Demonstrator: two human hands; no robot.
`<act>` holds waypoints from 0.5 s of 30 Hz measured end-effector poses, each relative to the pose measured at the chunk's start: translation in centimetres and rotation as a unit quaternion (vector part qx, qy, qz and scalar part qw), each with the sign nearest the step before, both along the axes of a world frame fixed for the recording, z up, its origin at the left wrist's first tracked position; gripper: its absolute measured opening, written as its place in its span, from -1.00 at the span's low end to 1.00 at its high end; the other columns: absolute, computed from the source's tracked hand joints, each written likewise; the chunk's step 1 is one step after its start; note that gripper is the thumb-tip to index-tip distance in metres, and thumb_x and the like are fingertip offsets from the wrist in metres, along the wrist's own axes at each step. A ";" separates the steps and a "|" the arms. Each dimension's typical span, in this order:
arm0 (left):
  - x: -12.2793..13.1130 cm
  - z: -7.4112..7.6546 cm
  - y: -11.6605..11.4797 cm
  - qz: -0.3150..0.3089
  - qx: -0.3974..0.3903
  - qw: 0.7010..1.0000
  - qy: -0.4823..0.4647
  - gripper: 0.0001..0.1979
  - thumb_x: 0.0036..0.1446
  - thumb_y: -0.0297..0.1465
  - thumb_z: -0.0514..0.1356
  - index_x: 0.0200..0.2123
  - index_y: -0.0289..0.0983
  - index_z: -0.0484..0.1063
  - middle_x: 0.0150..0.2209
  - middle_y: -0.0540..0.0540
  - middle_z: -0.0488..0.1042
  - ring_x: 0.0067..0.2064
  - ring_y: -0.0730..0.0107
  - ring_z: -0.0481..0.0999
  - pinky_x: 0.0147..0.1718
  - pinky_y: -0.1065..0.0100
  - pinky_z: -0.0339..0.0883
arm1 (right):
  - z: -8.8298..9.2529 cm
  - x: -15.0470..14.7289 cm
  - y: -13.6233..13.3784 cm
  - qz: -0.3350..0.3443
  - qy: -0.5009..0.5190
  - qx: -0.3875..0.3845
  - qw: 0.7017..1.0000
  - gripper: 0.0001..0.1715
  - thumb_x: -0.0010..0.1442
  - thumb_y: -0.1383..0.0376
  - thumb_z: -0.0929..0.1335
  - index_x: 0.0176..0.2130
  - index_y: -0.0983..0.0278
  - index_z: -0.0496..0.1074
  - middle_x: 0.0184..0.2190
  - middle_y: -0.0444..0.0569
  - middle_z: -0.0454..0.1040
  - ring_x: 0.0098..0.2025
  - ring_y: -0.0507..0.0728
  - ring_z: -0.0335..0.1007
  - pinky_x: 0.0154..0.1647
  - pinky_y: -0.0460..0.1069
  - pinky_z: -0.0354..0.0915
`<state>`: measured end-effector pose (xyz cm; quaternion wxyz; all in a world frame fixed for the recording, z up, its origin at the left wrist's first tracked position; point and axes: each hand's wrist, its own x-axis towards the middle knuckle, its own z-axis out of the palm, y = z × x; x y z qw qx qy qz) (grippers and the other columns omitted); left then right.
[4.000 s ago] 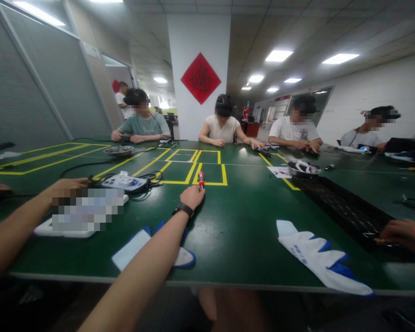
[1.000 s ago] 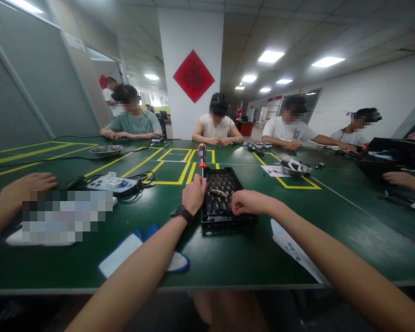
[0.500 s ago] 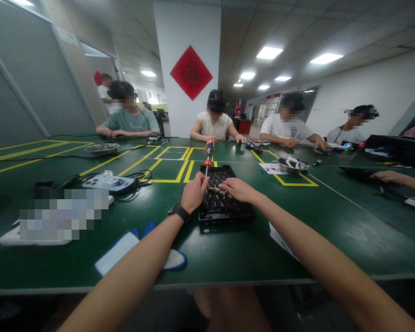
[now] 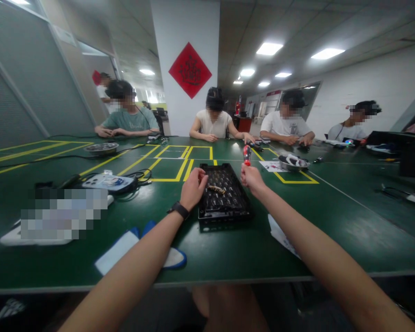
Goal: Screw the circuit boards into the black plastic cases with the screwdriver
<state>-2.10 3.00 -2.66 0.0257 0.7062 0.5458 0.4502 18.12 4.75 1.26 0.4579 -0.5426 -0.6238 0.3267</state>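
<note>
My right hand point(image 4: 254, 179) is closed around a screwdriver point(image 4: 247, 156) with a red and black handle, to the right of a black open-topped case point(image 4: 224, 214). The handle stands upright above my fist; the shaft cannot be made out. Inside the case are many small shiny pieces and a brass-coloured strip point(image 4: 216, 189). At the case's left edge is my left hand point(image 4: 192, 188), fingers loosely bent and thumb apart, with no tool in it. Whether its fingers press on the case wall is hard to see.
Blue-and-white gloves point(image 4: 124, 249) lie left of my forearm, near the table edge. Further left are a grey-blue device point(image 4: 109, 183) with cables and a blurred white object point(image 4: 62, 216). A paper point(image 4: 280, 235) lies right of the case. Metal bowls and several people are across the table.
The screwdriver has passed from my left hand to my right hand. My right hand has left the brass-coloured strip and moved right, outside the case.
</note>
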 end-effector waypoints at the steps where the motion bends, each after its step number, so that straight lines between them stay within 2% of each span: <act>1: -0.3 -0.6 0.7 0.020 -0.005 1.000 -0.020 -0.77 0.16 -0.31 0.01 -0.14 -0.28 0.23 -0.15 -0.13 0.40 -0.16 0.42 0.41 -0.16 0.39 0.25 | -0.6 1.2 0.0 -0.013 -0.027 -0.008 1.000 -0.59 0.23 0.09 0.06 -0.45 0.27 0.22 -0.77 -0.22 0.10 -0.74 -0.05 -0.04 -0.71 -0.14 0.00; 3: -1.0 -1.8 2.1 0.061 -0.058 0.995 -0.059 -0.71 0.07 -0.33 0.11 -0.13 -0.33 0.25 -0.11 -0.19 0.40 -0.12 0.38 0.41 -0.14 0.37 0.26 | -1.7 3.1 0.0 -0.035 -0.086 -0.025 0.995 -0.57 0.23 0.11 0.07 -0.44 0.30 0.29 -0.77 -0.17 0.16 -0.71 -0.01 0.07 -0.66 -0.11 0.07; 6: -1.9 -3.1 3.7 0.042 -0.151 0.983 -0.099 -0.68 0.05 -0.29 0.12 -0.14 -0.35 0.32 -0.19 -0.18 0.47 -0.18 0.36 0.45 -0.17 0.36 0.29 | -3.0 4.8 0.4 -0.057 -0.184 -0.047 0.980 -0.56 0.20 0.16 0.13 -0.49 0.34 0.37 -0.68 -0.03 0.33 -0.56 0.06 0.30 -0.49 -0.07 0.18; 8: -2.2 -3.5 4.2 0.019 -0.156 0.982 -0.109 -0.67 0.06 -0.27 0.11 -0.14 -0.34 0.36 -0.19 -0.18 0.48 -0.19 0.35 0.46 -0.17 0.36 0.29 | -3.4 5.3 0.8 -0.070 -0.247 -0.057 0.965 -0.60 0.16 0.19 0.19 -0.52 0.37 0.41 -0.55 0.08 0.43 -0.39 0.14 0.39 -0.35 -0.04 0.21; 11: -2.2 -3.8 4.4 -0.004 -0.143 0.983 -0.114 -0.64 0.05 -0.27 0.10 -0.11 -0.34 0.37 -0.14 -0.19 0.47 -0.14 0.33 0.45 -0.13 0.35 0.27 | -3.7 5.5 1.1 -0.095 -0.322 -0.070 0.939 -0.66 0.14 0.21 0.23 -0.45 0.40 0.43 -0.35 0.23 0.47 -0.21 0.24 0.40 -0.22 0.02 0.20; 15: -2.0 -4.1 4.6 -0.001 -0.152 0.982 -0.112 -0.60 0.03 -0.33 0.10 -0.03 -0.30 0.32 -0.13 -0.16 0.47 -0.12 0.30 0.44 -0.12 0.31 0.27 | -3.7 5.6 0.2 -0.108 -0.384 -0.086 0.913 -0.64 0.14 0.16 0.24 -0.37 0.40 0.43 -0.30 0.26 0.45 -0.20 0.29 0.40 -0.23 0.06 0.22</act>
